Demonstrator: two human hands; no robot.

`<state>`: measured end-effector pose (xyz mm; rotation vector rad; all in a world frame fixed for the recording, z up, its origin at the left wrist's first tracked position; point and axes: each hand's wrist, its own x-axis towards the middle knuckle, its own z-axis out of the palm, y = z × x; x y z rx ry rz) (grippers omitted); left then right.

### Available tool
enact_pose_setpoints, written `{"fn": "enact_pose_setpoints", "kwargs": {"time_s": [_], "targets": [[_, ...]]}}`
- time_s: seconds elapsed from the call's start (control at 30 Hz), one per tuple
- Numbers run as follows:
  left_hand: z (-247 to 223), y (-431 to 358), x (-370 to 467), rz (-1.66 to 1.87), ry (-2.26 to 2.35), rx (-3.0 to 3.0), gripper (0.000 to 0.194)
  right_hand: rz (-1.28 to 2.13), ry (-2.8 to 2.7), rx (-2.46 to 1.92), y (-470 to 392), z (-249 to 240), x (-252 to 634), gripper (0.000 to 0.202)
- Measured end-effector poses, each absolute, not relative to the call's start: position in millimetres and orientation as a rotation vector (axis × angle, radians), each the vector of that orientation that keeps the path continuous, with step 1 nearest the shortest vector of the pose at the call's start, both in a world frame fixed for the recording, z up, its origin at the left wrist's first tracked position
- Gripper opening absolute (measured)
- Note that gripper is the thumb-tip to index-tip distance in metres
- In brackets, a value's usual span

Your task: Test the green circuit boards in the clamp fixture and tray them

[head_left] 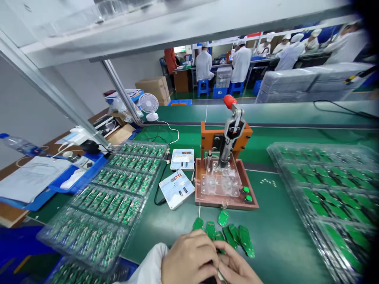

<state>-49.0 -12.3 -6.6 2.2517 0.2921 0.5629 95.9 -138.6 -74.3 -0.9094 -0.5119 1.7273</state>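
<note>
My left hand (189,258) and my right hand (235,266) meet at the bottom middle of the view, fingers curled and pressed together. Between the fingertips a pale edge and something dark show, but the fingers hide most of it, so I cannot make out what it is. Just beyond the hands lie several loose green circuit boards (231,236) on the green bench. Behind those boards stands a test fixture (220,185) with a clear plate, an orange frame and a toggle clamp (232,134) whose red-tipped handle points up.
Two meters (177,189) with red displays sit left of the fixture. A clear tray of green boards (118,185) lies on the left, and stacked trays (334,197) stand on the right. A white fan (148,104) is at the back; a shelf (177,23) hangs overhead. People sit farther off.
</note>
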Motion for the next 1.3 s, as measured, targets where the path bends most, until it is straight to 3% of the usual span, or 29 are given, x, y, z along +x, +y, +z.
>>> {"fn": "enact_pose_setpoints", "kwargs": {"time_s": [0.07,0.23,0.67,0.9,1.03,1.2,1.3], "targets": [[-7,-12,-53,0.501,0.348,2.216,0.016,1.735,-0.518,-0.92,-140,-72,97,0.061],[-8,-8,-56,0.389,0.484,2.068,0.038,1.721,-0.535,-0.92,-137,-65,94,0.063],[-13,-8,-58,0.387,0.374,1.961,0.026,1.59,-0.521,-0.994,-136,-65,95,0.058],[-20,0,-62,0.321,0.428,1.775,0.037,1.502,-0.598,-1.151,-134,-34,115,0.051],[-20,10,-66,0.323,0.551,1.685,0.039,1.229,-0.682,-1.275,-122,-11,151,0.042],[-19,14,-66,0.254,0.579,1.614,0.008,0.649,-0.91,-1.568,-82,1,204,0.036],[-21,13,-65,0.246,0.596,1.62,0.008,0.499,-1.03,-1.652,-54,1,221,0.03]]}}
